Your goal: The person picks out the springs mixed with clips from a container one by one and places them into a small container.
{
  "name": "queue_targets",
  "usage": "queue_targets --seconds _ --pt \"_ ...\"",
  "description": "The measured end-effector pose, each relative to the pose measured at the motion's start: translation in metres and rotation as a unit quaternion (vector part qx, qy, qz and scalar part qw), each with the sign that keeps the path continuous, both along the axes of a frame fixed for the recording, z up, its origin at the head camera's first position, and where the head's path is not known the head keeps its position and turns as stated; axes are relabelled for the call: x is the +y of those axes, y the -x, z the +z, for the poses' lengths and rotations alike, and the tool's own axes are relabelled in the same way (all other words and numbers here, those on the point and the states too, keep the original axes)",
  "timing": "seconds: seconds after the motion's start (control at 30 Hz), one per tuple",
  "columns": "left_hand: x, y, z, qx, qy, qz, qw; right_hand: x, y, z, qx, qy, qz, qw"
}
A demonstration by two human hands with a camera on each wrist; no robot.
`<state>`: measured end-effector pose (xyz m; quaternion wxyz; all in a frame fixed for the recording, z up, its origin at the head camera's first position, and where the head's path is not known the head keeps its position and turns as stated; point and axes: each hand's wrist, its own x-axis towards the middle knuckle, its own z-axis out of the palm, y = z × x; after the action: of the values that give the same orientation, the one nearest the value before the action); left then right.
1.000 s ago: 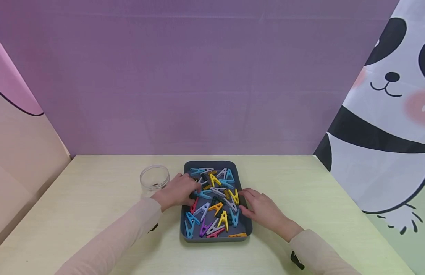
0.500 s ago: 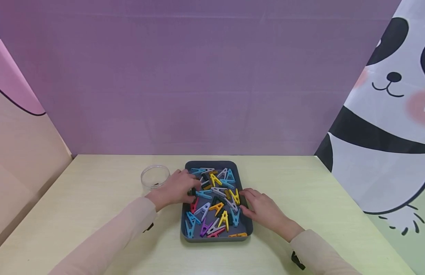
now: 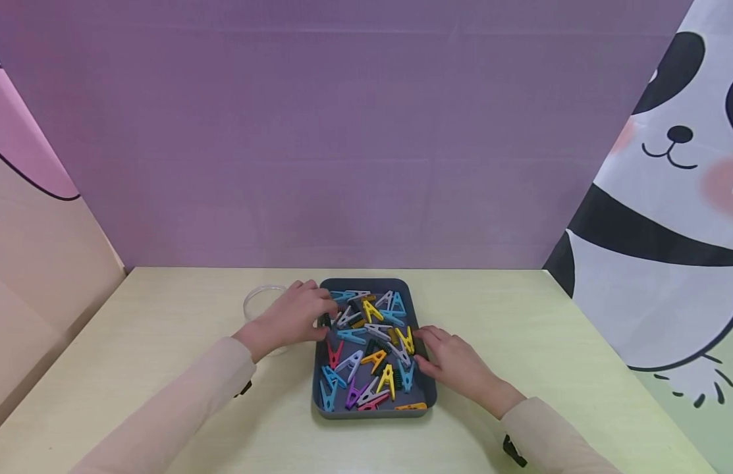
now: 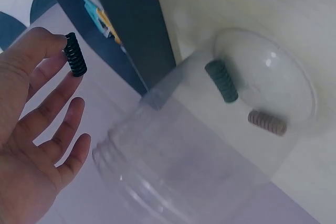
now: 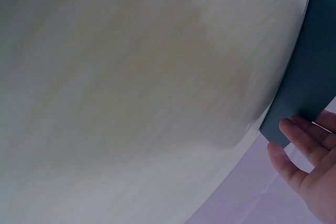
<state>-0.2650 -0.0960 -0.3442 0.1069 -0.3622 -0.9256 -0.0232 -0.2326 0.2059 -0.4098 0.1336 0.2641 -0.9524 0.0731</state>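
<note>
A dark green coil spring [image 4: 75, 55] is pinched between the thumb and fingertips of my left hand [image 3: 288, 317], above the left edge of the dark grey tray [image 3: 375, 415]. In that tray lie several colourful plastic clothespins [image 3: 386, 380] among dark and yellowish coil springs. My right hand [image 3: 455, 362] touches the tray's right side with its fingertips, fingers loosely bent and holding nothing. A clear round jar [image 4: 157, 166] stands left of the tray, partly hidden behind my left hand in the head view. Inside it are a green spring [image 4: 222, 81] and a brownish spring [image 4: 266, 123].
The pale wooden table [image 3: 182, 309] carries both the tray and the jar. A purple cloth backdrop [image 3: 342, 131] rises behind its far edge, and a panda-printed panel [image 3: 668, 217] stands at the right.
My left hand has moved left from over the tray toward the jar, with the dark spring in its pinch. The right hand has stayed at the tray's side.
</note>
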Motion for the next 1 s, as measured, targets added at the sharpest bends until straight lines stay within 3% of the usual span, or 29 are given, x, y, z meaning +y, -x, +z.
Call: queue_targets --seconds 0.43,0.67,1.0 --pt "-0.03 0.001 0.015 0.039 -0.048 0.027 0.9977 0.0 -0.001 0.0 0.007 0.004 0.001 1.0" --pt "-0.047 0.001 0.02 0.04 -0.077 0.046 0.9952 0.0 -0.001 0.001 -0.002 -0.001 -0.002 1.0" --pt "-0.071 0.004 0.018 0.046 -0.102 0.067 0.9915 0.0 -0.001 0.0 0.001 -0.004 -0.002 1.0"
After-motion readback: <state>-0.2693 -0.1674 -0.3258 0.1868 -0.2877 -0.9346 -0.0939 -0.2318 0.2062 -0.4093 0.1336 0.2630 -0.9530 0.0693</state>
